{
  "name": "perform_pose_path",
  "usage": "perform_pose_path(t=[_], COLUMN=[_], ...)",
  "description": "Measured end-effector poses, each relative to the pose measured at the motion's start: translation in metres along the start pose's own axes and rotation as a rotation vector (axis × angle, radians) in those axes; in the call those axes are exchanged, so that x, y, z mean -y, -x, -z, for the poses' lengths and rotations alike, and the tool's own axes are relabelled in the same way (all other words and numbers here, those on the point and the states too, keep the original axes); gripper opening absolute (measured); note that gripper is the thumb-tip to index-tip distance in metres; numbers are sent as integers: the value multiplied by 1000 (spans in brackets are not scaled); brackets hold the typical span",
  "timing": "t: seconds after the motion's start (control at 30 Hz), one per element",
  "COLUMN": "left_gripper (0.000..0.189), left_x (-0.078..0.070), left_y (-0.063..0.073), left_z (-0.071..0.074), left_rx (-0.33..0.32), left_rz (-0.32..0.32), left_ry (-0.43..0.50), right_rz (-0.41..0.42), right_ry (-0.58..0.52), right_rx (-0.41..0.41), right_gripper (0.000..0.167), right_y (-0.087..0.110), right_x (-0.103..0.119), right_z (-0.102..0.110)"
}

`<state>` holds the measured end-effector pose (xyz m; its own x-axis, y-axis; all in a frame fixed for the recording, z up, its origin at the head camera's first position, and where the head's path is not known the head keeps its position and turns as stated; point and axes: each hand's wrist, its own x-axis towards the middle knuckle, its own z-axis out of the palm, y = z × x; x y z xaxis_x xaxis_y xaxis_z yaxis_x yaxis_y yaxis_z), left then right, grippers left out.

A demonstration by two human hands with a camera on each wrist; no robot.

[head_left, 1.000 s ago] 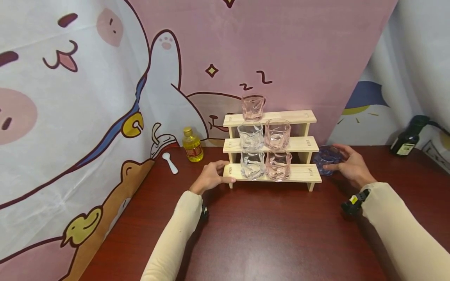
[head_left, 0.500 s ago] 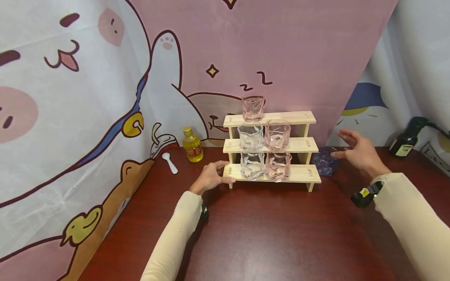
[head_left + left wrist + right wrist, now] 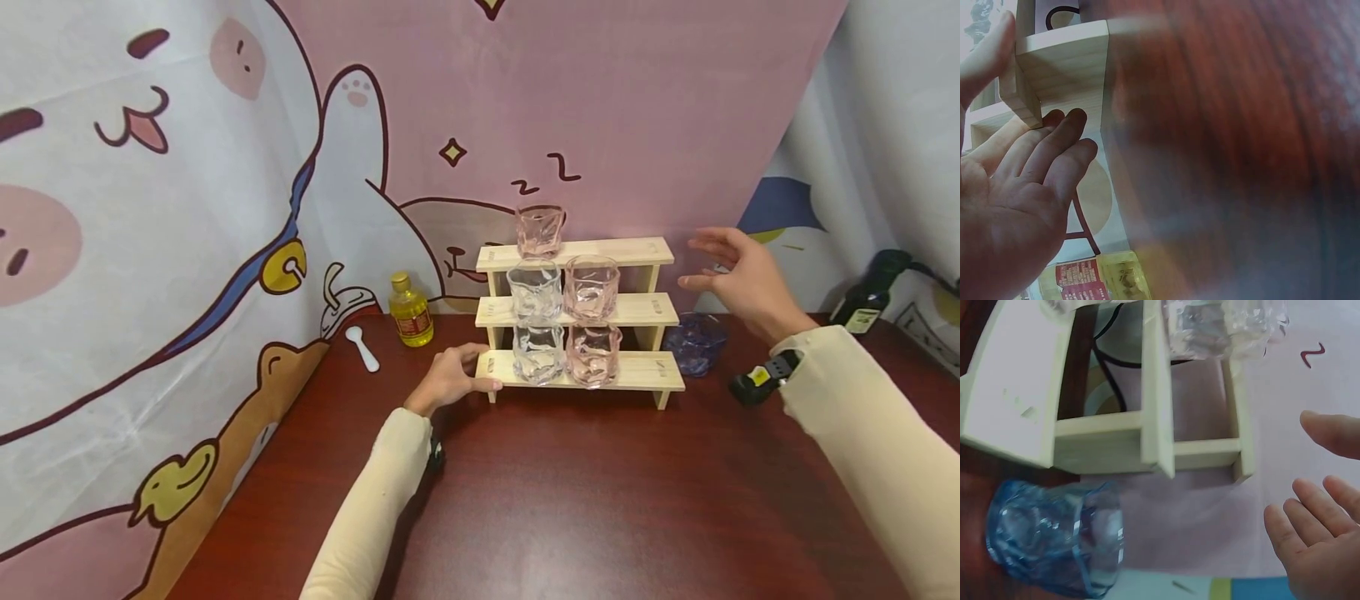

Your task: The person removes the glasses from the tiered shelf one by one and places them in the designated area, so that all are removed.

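A three-tier wooden display stand bears several tumblers with rippled walls. The top tier carries a pink glass. Side by side on the middle tier are a clear glass and a pink glass; below them, the bottom tier has another clear glass and pink glass. My left hand grips the bottom tier's left end, thumb in front and fingers behind. My right hand is raised beside the top tier, fingers spread and holding nothing. A blue glass stands on the table below it.
Left of the stand are a yellow oil bottle and a white spoon. A dark bottle is at the far right. A printed cloth hangs behind the dark red table.
My right hand has let go of the blue glass, drawn off to the right, then risen and come back left above it. My left hand has stayed on the stand.
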<state>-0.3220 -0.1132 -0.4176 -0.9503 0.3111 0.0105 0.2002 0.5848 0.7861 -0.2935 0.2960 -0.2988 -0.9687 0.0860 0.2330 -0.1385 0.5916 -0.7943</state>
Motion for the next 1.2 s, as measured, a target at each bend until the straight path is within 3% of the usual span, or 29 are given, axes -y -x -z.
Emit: perform_pose_path(t=[0.33,0.6,1.2], left_gripper=[69,69,69], left_x=[0,2,2], left_y=[-1,-2,-2], left_z=[1,0,0], left_rx=[-2,-4,7], left_rz=[-2,12,10], left_ry=[1,-5,5], right_rz=[69,112,97], right_ry=[11,-42,-55], right_rx=[10,42,114], right_gripper=[74,73,73], right_y=[-9,-17,-34], right_x=[30,52,89], right_z=[-4,-14,-38])
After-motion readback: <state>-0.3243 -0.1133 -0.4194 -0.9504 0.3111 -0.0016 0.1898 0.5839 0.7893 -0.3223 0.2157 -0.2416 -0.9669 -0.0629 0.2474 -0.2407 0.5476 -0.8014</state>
